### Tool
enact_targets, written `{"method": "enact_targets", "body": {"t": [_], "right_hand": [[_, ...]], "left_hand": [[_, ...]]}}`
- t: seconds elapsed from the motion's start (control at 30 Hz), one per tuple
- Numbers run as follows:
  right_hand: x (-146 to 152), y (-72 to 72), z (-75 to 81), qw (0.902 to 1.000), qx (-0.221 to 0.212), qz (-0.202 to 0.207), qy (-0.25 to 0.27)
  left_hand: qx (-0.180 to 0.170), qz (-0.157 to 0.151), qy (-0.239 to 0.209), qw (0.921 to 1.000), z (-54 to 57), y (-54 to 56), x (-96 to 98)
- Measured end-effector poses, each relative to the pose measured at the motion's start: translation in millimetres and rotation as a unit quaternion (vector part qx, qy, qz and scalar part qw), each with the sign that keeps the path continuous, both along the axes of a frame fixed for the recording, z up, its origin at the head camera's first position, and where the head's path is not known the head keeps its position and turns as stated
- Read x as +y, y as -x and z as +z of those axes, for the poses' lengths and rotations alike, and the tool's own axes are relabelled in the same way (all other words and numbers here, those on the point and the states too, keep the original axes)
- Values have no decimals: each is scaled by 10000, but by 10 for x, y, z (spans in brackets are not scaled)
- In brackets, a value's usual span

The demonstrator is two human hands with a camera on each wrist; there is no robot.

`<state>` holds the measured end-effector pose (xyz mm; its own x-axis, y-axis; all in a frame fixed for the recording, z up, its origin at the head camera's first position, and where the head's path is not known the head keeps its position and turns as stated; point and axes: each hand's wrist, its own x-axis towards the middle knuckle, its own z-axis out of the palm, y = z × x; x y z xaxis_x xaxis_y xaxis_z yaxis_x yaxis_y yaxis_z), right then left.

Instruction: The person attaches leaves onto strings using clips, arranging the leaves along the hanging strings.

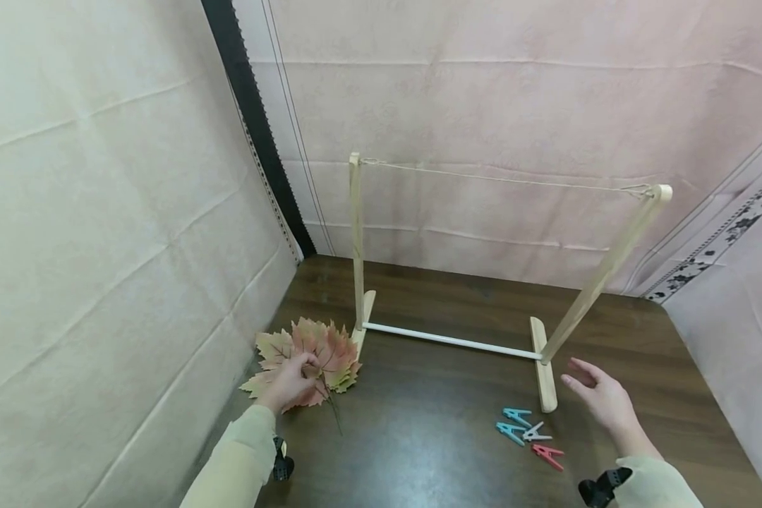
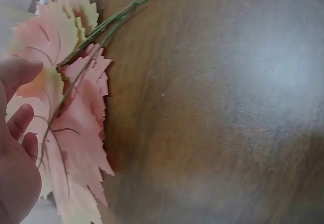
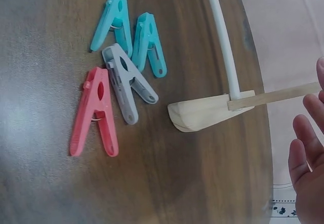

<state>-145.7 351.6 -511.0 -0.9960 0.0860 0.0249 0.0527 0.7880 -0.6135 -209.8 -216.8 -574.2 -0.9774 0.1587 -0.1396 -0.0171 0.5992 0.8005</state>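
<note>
My left hand (image 1: pixel 294 381) is over a stack of artificial maple leaves (image 1: pixel 336 346) in pink, orange and yellow-green. Its fingers are loosely bent, with the fingertips right at the leaves near the stem bases. In the left wrist view thin green stems (image 2: pixel 117 22) extend from the leaves past the fingers, and a gap shows between the digits. My right hand (image 1: pixel 603 401) holds nothing, its fingers relaxed and apart beside the right foot of a wooden rack (image 1: pixel 546 388). Left of that hand lie two blue clothespins (image 3: pixel 149 44), a grey clothespin (image 3: pixel 121 74) and a red clothespin (image 3: pixel 95 110).
Between the rack's two posts a thin string (image 1: pixel 482 177) runs along the top, and a white rod (image 1: pixel 451 340) joins them low down. All stands on a dark brown wooden table (image 1: pixel 419 430). Pale cloth walls (image 1: pixel 482 106) enclose its back and sides.
</note>
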Motion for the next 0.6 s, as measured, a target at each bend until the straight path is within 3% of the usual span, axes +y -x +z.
{"method": "enact_targets", "body": {"t": [0.13, 0.23, 0.33, 0.5, 0.6], "right_hand": [[8, -32, -40, 9997, -238, -19, 113], [12, -67, -106, 9990, -408, -24, 172], [0, -99, -196, 9987, -471, 2, 204], [-61, -148, -360, 9974, -677, 26, 261], [-105, -183, -447, 9962, -818, 27, 301]], "left_hand": [[-191, 22, 207, 9996, -62, -25, 9], [-10, -154, 574, 9982, -114, -57, 6], [411, -386, 847, 9948, -164, -84, 0], [761, -651, 960, 9903, -270, -108, -1], [779, -707, 991, 9895, -313, -108, 9]]}}
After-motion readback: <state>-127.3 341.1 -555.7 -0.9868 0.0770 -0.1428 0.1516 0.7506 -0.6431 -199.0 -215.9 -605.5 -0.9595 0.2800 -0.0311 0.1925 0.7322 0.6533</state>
